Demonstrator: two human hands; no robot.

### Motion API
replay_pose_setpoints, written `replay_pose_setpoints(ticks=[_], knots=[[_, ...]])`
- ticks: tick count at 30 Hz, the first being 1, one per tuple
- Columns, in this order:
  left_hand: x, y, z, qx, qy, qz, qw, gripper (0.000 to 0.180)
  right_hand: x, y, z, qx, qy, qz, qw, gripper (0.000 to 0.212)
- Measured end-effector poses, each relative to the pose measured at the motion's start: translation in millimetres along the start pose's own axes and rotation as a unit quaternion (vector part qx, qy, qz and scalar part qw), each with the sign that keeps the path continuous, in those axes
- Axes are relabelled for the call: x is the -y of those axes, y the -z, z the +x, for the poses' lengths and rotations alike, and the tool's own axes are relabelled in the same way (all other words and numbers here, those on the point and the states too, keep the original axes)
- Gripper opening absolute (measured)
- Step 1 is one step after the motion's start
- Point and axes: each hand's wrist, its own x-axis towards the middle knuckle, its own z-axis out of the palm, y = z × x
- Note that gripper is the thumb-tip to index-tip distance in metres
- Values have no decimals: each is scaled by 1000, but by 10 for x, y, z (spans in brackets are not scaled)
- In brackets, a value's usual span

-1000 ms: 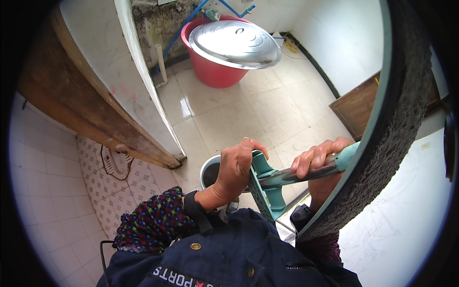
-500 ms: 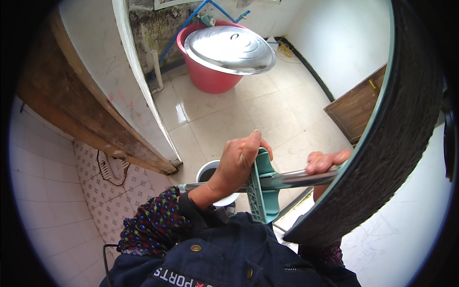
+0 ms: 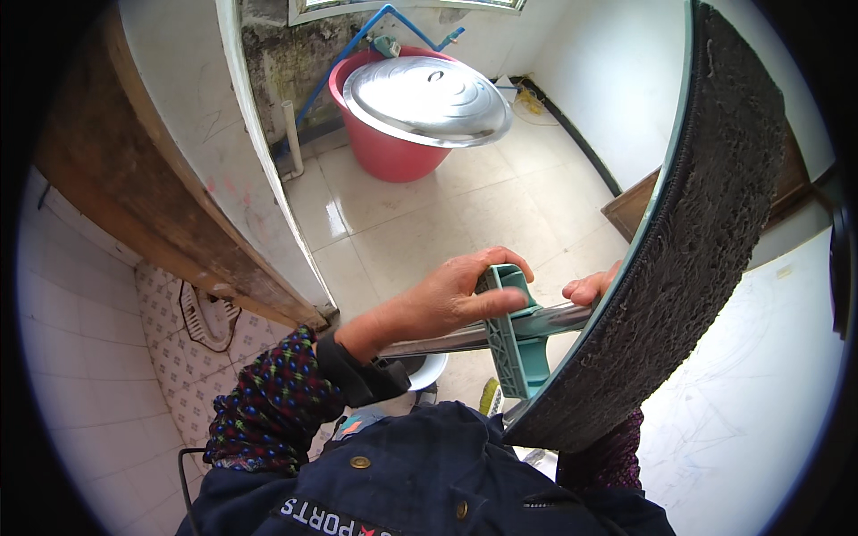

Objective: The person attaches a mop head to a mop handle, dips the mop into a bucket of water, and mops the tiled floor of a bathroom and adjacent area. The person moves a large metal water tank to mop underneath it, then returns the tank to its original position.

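A flat mop is held up in front of me, its long dark, matted pad (image 3: 666,268) curving down the right side. Its shiny metal pole (image 3: 438,341) runs leftward beneath my left forearm. A green plastic scraper (image 3: 517,353) sits around the pole, close to the mop head. My left hand (image 3: 474,288) grips the scraper's upper end, fingers over the top and thumb across its near side. Beside the pole, my right hand (image 3: 593,286) holds the mop at its head; the pad hides most of that hand.
Farther off stands a red tub (image 3: 393,156) under a tilted metal lid (image 3: 429,100). A pale bucket (image 3: 429,371) is partly hidden below my left arm. To the left are a wooden door frame (image 3: 170,214) and a squat toilet (image 3: 207,317). A white wall (image 3: 760,357) rises at right.
The mop head has shifted left, showing more of the pad's face. My left hand and the scraper have moved right, nearer the head, and my left thumb now lies across the scraper.
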Motion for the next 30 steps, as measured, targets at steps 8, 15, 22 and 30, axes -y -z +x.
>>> replay_pose_setpoints(ticks=[8, 15, 22, 30], knots=[[100, 70, 44, 53, 78, -23, 995, 52, -72, -9, 4, -96, -96, -55, 989, 18], [99, 110, 46, 110, 9, 24, 994, 60, -248, 220, -2, 80, -52, 146, 985, 14], [106, -6, 59, 65, 37, 87, 993, 58, -453, 526, 260, 241, -67, 229, 941, 15], [107, -185, -80, -58, -32, 242, 968, 63, -568, 586, 212, 203, -45, 221, 953, 20]])
